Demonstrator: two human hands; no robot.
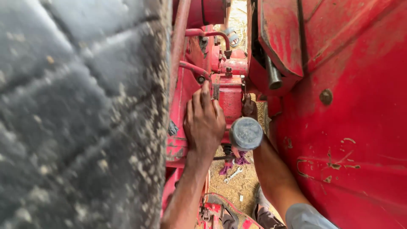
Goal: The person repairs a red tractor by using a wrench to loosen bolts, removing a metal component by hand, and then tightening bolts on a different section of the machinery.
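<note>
**Two hands close on a red block beside the big tyre**

A muddy black tyre (80,114) fills the left side. Just right of it the left hand (204,123) lies flat on the red housing (180,106), fingers spread and pointing up, fingertips touching the left edge of the red block (230,99); it grasps nothing. The block stands upright, long axis vertical, directly ahead of both hands. A grey round knob (246,133) hides most of the right hand (249,108), which reaches the block's right edge; whether it grips I cannot tell. Both hands are about equally near. Below, a small spanner (232,174) lies on the ground. The red body panel (352,127) at right bears no label, only scratches and a bolt head (326,97).
</note>
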